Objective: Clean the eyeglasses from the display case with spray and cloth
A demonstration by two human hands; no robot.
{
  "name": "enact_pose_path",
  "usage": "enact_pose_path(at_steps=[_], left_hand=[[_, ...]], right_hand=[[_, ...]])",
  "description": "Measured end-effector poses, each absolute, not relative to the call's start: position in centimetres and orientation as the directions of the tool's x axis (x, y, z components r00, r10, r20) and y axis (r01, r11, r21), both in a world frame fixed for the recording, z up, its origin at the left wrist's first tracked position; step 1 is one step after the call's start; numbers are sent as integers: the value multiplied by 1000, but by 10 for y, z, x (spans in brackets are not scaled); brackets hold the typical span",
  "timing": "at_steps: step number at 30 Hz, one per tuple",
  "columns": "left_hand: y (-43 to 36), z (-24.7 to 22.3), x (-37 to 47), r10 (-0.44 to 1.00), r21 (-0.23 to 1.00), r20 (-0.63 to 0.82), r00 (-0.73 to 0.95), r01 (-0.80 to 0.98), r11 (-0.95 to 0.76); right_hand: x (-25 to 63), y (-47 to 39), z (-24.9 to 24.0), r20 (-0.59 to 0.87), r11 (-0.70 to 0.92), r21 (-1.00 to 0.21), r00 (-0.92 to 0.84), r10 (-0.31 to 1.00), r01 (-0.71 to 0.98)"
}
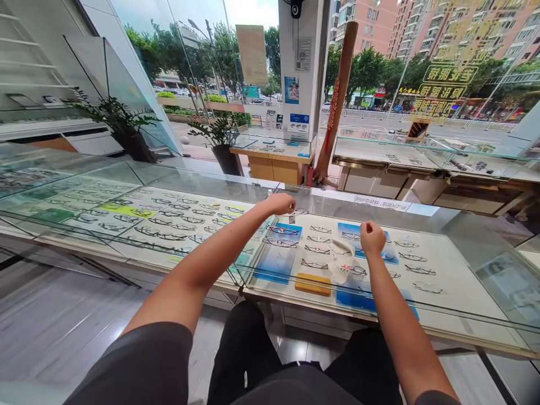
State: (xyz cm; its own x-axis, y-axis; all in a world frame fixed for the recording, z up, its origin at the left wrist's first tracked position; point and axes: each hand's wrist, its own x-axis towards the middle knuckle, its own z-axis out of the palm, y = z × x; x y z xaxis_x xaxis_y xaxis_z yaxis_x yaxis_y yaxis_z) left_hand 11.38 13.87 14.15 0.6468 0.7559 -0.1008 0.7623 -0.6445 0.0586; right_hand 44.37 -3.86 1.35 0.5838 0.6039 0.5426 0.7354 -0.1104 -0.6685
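My left hand [282,203] is over the far part of the glass display case [264,261], its fingers curled closed. A small bottle top shows just behind it, and eyeglasses [301,211] lie close to its right. My right hand [373,238] is above the right part of the case, its fingers curled into a loose fist; what it holds, if anything, I cannot make out. A whitish cloth [341,260] lies left of it, beside rows of eyeglasses [317,248]. In front sits a yellow case [313,284], between blue mats [276,264].
More eyeglasses [171,214] fill the left case. Potted plants [225,160] stand beyond it near the windows. A wooden post [340,95] rises behind the counter, with another glass showcase [379,149] at the back right. Raised glass edges border the counter.
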Motion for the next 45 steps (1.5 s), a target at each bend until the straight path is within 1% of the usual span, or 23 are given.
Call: enact_pose_path(at_steps=[4, 8, 14, 20, 23, 29, 34, 37, 40, 42, 45], left_hand=[[151, 126, 124, 758, -45, -148, 635, 761, -647], [150, 115, 128, 739, -94, -183, 649, 737, -670], [148, 99, 124, 722, -100, -241, 649, 723, -684], [158, 93, 121, 728, -110, -255, 636, 729, -676], [167, 95, 121, 735, -107, -243, 633, 736, -669], [182, 95, 133, 798, -107, -157, 582, 793, -600], [182, 91, 146, 824, -105, -182, 537, 822, -559], [178, 92, 148, 833, -90, -196, 518, 836, -542], [176, 102, 146, 836, -43, -180, 518, 845, -532], [176, 114, 147, 836, 15, -141, 531, 845, -535], [172, 141, 153, 818, 145, -28, 575, 812, -565]], right_hand=[[444, -35, 11, 529, -112, -680, 591, 609, 725], [444, -33, 10, 529, -94, -683, 579, 620, 725], [441, -32, 10, 530, -77, -683, 565, 633, 726], [440, -31, 12, 530, -71, -687, 566, 632, 723], [440, -30, 12, 525, -79, -691, 573, 629, 719], [440, -29, 10, 535, -60, -686, 559, 633, 725], [439, -30, 12, 589, 14, -658, 503, 632, 753], [438, -30, 12, 609, 38, -649, 488, 625, 760], [437, -30, 12, 618, 46, -649, 490, 615, 760], [435, -30, 13, 622, 54, -650, 490, 610, 758], [432, -29, 13, 633, 73, -649, 483, 605, 757]])
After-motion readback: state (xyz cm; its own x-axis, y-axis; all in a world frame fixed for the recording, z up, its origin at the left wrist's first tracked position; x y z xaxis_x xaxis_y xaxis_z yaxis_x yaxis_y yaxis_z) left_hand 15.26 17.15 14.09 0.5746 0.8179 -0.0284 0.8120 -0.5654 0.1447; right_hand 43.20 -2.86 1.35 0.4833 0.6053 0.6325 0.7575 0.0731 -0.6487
